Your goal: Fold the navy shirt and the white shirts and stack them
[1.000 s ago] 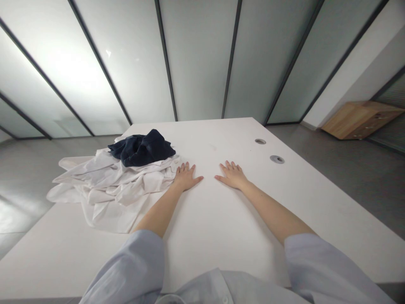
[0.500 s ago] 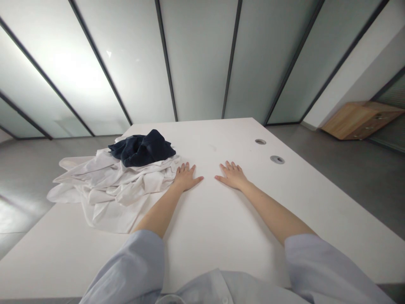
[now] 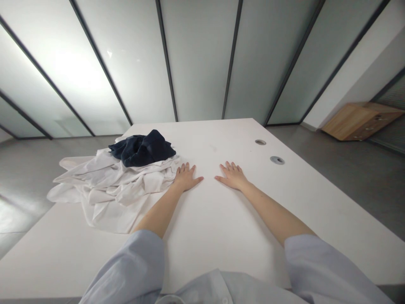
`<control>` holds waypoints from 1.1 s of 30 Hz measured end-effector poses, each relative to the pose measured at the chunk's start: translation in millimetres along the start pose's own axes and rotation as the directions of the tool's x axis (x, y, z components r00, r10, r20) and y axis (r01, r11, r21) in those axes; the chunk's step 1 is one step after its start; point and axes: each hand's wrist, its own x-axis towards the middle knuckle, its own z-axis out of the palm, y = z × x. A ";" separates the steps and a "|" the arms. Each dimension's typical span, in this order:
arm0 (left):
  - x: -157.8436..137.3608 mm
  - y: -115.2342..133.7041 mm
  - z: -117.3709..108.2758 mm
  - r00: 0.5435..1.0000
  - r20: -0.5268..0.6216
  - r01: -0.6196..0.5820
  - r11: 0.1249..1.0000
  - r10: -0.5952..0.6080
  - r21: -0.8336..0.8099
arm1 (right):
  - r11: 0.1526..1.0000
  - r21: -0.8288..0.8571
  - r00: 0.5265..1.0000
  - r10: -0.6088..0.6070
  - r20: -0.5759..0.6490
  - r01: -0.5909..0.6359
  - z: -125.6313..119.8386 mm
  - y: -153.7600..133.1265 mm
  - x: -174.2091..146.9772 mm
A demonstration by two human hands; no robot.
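Note:
Palm down on the white table, my left hand lies flat with its fingers spread. Its outer edge is right beside a rumpled heap of white cloth; whether they touch I cannot tell. A crumpled dark navy cloth rests on top of that heap. My right hand is also flat on the tabletop, fingers apart, holding nothing. A strip of bare table separates the two thumbs. How many pieces make up the white heap is hidden by its folds.
Part of the white cloth hangs over the table's left edge. Two round cable holes are set in the tabletop at the far right. Frosted glass panels stand behind the table. A wooden cabinet is on the grey floor at right.

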 end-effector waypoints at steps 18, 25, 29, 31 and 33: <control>-5.4 -18.8 -91.5 0.912 -0.406 0.113 0.988 -0.060 0.108 | 1.000 -0.013 1.000 -0.014 0.005 0.014 3.0 0.7 1.9; 3.2 -91.9 -140.1 0.787 -0.407 0.488 0.871 -0.463 -0.047 | 1.000 -0.012 1.000 -0.019 -0.013 0.019 3.4 -0.3 1.8; 8.0 -126.6 -124.8 0.773 -0.186 0.586 0.795 -0.606 -0.157 | 1.000 0.004 0.999 -0.018 -0.046 0.018 2.9 -1.1 0.3; 9.9 -136.9 -117.5 0.773 -0.159 0.586 0.787 -0.615 -0.193 | 0.999 0.030 0.995 -0.016 -0.094 0.019 3.0 -0.3 0.7; 12.9 -143.3 -116.5 0.772 -0.168 0.571 0.785 -0.613 -0.240 | 0.997 0.070 0.986 -0.008 -0.168 0.020 3.2 1.1 2.5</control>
